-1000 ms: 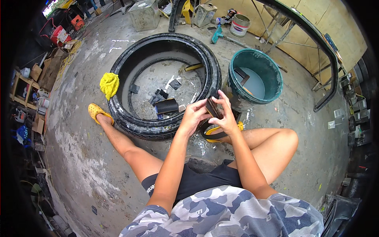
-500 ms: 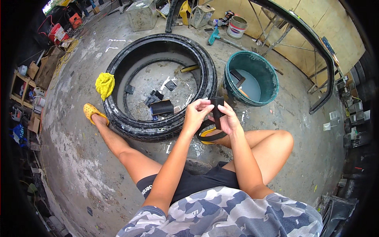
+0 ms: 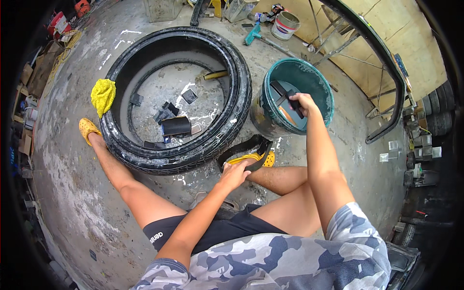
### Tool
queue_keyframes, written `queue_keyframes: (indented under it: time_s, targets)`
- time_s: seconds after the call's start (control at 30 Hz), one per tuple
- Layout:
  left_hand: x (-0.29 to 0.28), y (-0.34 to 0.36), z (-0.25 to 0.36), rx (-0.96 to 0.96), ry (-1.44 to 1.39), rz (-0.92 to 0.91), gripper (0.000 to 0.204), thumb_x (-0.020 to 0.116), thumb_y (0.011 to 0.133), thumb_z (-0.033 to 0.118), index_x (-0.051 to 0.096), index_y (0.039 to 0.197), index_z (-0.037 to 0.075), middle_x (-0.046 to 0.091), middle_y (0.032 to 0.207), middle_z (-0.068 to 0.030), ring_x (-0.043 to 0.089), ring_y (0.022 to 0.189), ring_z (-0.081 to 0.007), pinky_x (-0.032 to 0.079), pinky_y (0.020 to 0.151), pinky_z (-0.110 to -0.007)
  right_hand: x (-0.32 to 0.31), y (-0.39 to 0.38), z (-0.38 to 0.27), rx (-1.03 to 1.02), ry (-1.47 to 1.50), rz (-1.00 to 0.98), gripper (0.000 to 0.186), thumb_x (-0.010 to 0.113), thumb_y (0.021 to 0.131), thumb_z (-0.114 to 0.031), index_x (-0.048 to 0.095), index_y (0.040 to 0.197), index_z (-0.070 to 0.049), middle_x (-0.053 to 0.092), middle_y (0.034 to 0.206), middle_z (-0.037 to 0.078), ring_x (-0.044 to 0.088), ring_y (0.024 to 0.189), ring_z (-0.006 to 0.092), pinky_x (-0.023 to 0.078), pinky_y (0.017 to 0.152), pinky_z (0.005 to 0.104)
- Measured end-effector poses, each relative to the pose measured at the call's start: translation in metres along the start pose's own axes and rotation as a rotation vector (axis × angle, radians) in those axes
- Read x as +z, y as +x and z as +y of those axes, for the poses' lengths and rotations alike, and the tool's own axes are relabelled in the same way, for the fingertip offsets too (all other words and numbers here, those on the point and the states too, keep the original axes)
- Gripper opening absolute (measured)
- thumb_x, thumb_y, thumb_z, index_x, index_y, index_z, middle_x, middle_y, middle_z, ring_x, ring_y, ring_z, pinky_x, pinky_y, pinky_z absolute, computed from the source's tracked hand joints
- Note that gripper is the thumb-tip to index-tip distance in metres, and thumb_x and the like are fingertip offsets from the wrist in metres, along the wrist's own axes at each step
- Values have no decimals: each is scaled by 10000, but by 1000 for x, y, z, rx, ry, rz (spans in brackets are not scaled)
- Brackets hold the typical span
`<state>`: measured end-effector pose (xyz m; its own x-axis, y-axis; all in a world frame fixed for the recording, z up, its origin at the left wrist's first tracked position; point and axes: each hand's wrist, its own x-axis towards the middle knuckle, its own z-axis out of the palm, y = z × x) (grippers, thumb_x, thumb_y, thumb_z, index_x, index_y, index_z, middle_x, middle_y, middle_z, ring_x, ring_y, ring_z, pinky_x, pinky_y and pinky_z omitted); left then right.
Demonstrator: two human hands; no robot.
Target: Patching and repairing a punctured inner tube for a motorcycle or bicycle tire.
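Note:
My right hand (image 3: 305, 103) reaches over the teal bucket (image 3: 325, 76), its fingers closed on a black flat block (image 3: 296, 108). Cloudy water (image 3: 304, 121) stands in that bucket, and another dark piece (image 3: 277, 88) lies right beside the block. Down by my yellow clog (image 3: 269, 158), my left hand (image 3: 235, 175) grips a black flexible strip (image 3: 252, 143) that curves in a loop around the front of the shoe. The fingertips of this hand are partly hidden by the strip.
A big tire (image 3: 164, 162) lies flat at left, a yellow cloth (image 3: 103, 95) over its rim. Inside it are a black curved piece (image 3: 176, 126) and several dark scraps. Behind the bucket are a teal-headed tool (image 3: 252, 35), a paint pail (image 3: 285, 26) and a black frame (image 3: 395, 72).
My hands have moved apart. The right one went from the strip up to the bucket with the black block; the left one lowered with the strip toward my clog. The view shifted.

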<state>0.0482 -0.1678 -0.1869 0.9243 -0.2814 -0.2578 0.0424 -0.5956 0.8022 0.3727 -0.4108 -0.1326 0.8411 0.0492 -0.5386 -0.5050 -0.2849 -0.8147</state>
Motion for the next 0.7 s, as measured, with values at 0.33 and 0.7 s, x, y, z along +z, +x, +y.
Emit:
queue_keyframes:
  time_s: [0.33, 0.7]
  targets:
    - [-49, -7, 9, -129, -106, 78, 695, 800, 747, 403, 420, 1180, 13, 585, 1147, -294, 579, 1065, -458, 478, 877, -461, -4, 123, 102, 343, -325, 409, 180, 683, 751, -32, 686, 916, 42, 678, 849, 158, 654, 747, 316, 491, 674, 467]
    - [-115, -5, 33, -226, -197, 357, 483, 756, 791, 302, 532, 1169, 101, 694, 936, -227, 672, 913, -405, 522, 773, -444, -22, 49, 24, 47, -268, 147, 149, 690, 768, 2, 646, 897, 61, 638, 751, 156, 630, 536, 259, 525, 465, 356]
